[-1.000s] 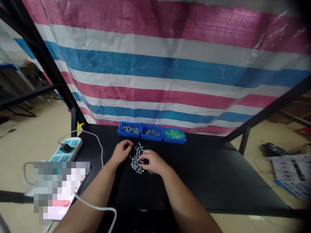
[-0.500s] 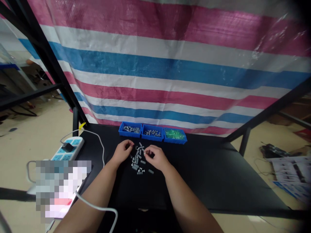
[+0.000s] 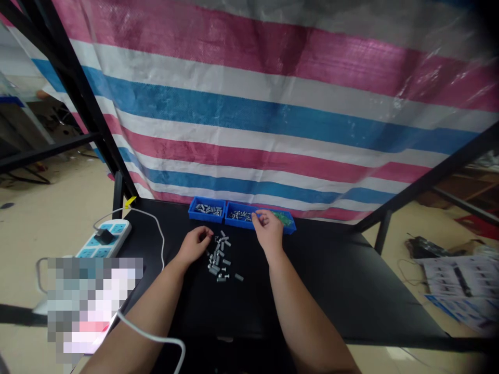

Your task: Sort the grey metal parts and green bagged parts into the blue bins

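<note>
My left hand rests on the black tabletop at the left edge of a loose pile. Its fingers curl toward the thumb; whatever is between the tips is too small to make out. That pile mixes grey cylindrical pieces with small silver screws. Over the front of the blue bins hovers my right hand, fingers bent in toward the thumb, their contents not discernible. It partly covers the middle blue bin of small silver screws and the right blue bin of green pieces.
At the left end of the row stands a blue bin of grey cylinders. A power strip with a black plug and a white cable lies on the left. Striped sheeting hangs behind the table.
My right hand has moved from the pile up and right to the bins. My left hand has stayed beside the pile. The view has shifted slightly.
</note>
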Motion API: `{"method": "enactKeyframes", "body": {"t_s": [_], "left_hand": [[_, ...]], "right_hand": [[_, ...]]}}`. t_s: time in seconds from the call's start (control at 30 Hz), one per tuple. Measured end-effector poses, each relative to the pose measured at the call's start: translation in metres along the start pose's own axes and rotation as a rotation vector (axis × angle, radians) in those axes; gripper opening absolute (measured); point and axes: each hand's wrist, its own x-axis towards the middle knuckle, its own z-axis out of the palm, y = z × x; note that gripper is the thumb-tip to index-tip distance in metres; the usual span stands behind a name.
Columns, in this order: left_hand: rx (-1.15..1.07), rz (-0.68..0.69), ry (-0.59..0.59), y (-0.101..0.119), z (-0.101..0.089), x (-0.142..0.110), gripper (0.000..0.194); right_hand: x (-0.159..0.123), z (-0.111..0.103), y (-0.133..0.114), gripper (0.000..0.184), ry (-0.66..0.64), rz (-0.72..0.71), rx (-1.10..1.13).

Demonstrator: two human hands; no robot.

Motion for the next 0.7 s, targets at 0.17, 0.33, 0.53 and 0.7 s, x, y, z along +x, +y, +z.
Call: {"method": "enactKeyframes", "body": {"t_s": [0.17,0.33,0.53,0.7], "left_hand": [[0.044,0.022,-0.004,-0.001,0.0,0.001,0.014],[0.082,0.039,-0.039,0.006,-0.004,-0.004,0.016],[0.184,0.138,-0.2,0.021,-0.012,-0.019,0.033],[0.377,0.235,-0.236,0.029,-0.016,-0.036,0.032]], "right_hand": [[-0.021,-0.01,0.007,0.024,-0.067,0.014,0.051],[-0.048,-0.007,0.029,0.021,-0.227,0.02,0.091],[-0.065,-0.009,0.041,0.018,-0.456,0.005,0.125],[-0.066,-0.007,0.047,0.017,-0.503,0.045,0.149]]}}
